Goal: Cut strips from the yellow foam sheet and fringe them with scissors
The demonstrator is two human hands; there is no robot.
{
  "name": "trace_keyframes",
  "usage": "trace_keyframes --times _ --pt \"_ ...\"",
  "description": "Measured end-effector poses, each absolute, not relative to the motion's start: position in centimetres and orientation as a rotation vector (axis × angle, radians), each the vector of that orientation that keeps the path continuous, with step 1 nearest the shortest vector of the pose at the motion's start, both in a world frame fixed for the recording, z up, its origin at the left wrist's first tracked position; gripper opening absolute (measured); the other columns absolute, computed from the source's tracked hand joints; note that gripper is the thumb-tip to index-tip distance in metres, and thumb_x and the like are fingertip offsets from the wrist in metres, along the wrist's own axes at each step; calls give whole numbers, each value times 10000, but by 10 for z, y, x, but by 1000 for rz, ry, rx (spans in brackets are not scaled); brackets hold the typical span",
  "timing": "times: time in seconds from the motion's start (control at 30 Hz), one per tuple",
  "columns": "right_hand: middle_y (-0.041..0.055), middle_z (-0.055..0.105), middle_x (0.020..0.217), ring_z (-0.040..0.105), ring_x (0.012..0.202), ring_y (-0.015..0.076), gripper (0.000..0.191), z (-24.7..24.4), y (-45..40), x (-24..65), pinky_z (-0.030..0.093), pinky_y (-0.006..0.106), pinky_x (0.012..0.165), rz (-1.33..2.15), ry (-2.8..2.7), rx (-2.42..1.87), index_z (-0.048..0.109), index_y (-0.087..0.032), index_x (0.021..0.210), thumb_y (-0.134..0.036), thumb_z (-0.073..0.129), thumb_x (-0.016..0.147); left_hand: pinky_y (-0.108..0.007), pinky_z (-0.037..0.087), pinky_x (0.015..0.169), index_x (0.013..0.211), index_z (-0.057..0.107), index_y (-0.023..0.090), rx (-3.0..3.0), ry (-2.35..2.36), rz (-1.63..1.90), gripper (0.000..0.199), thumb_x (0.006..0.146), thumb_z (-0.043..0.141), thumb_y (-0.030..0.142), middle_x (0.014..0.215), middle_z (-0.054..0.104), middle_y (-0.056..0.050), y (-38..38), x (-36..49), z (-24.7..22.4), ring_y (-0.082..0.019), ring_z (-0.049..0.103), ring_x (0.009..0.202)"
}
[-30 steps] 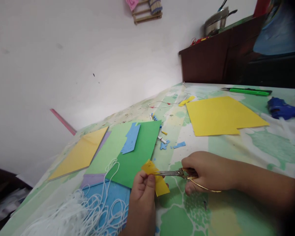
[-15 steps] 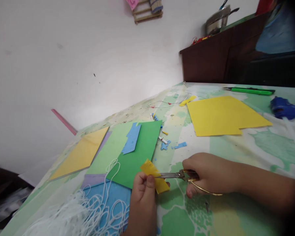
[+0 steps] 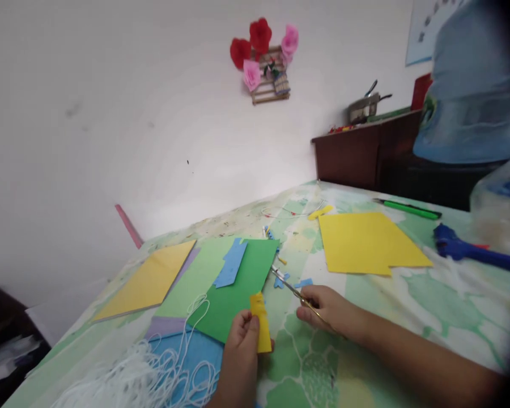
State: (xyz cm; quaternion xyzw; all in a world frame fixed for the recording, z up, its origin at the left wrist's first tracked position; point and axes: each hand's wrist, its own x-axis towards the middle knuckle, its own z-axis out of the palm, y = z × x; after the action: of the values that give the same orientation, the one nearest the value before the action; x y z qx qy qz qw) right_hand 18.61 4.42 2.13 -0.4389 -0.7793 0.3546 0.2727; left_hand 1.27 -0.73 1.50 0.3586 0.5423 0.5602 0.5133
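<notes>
My left hand (image 3: 243,340) pinches a small yellow paper strip (image 3: 261,328) between thumb and fingers, above the edge of a green sheet (image 3: 221,311). My right hand (image 3: 323,309) grips a pair of gold-handled scissors (image 3: 295,292). Their blades point up and left, apart from the strip, and look closed or nearly so. Beyond the blade tips lie blue paper scraps (image 3: 304,283) and small rolled bits. A torn blue piece (image 3: 233,263) rests on the green sheets.
At left are a tangle of white string (image 3: 123,374), a blue sheet (image 3: 199,345) and an orange-yellow sheet (image 3: 148,280). At right lie a large yellow sheet (image 3: 365,243), a green cutter (image 3: 412,209) and a blue glue gun (image 3: 463,245), with a water bottle (image 3: 471,113) behind.
The scissors have come away from the yellow strip and now point up and left. My left hand has turned the strip more upright. The view has tilted up, showing paper flowers on the wall.
</notes>
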Motion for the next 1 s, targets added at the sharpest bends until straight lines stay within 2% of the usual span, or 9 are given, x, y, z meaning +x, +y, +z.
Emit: trace_keyframes --times 0.13,0.23,0.37,0.5,0.7,0.87,1.0 --pt "-32 443 566 407 481 87 245 29 40 173 326 206 444 1266 -1851 -1153 407 -162 679 -402 401 726 -189 341 390 666 454 183 840 1304 1367 187 635 537 349 413 512 56 -3 14 18 -94 483 358" --pt "-42 455 565 440 525 96 177 32 35 158 349 212 490 1396 -1658 -1078 410 -166 673 -292 529 637 -221 374 422 695 464 186 818 1226 1379 248 563 601 345 449 556 31 -1 15 20 -132 530 407" --pt "-43 462 600 470 577 112 180 26 33 136 367 224 535 1421 -1520 -998 407 -178 658 -181 558 563 -213 367 425 669 508 168 849 1177 1329 232 532 637 304 472 574 18 -4 9 21 -131 540 432" --pt "-39 465 596 461 571 111 155 14 31 126 358 226 524 1429 -1518 -969 413 -179 647 -173 549 574 -213 365 433 617 520 167 876 1189 1349 163 569 613 291 466 570 22 -13 1 17 -116 518 412" --pt "-53 469 574 434 483 74 240 6 18 125 331 198 463 1877 -1368 -666 406 -167 713 -168 582 550 -178 324 396 550 523 148 898 1286 1381 149 566 619 261 416 544 35 -23 0 11 -89 482 385" --pt "-66 419 530 380 458 56 183 5 20 128 296 181 435 1752 -1398 -775 396 -159 666 -165 558 581 -174 331 396 550 518 151 882 1236 1422 156 552 634 256 415 556 36 -23 5 13 -89 486 386" --pt "-73 398 519 369 443 57 174 1 27 127 286 180 423 1806 -1399 -778 381 -170 678 -165 537 601 -178 320 387 527 494 159 870 1266 1402 208 509 667 273 382 527 48 -23 7 19 -85 462 359"
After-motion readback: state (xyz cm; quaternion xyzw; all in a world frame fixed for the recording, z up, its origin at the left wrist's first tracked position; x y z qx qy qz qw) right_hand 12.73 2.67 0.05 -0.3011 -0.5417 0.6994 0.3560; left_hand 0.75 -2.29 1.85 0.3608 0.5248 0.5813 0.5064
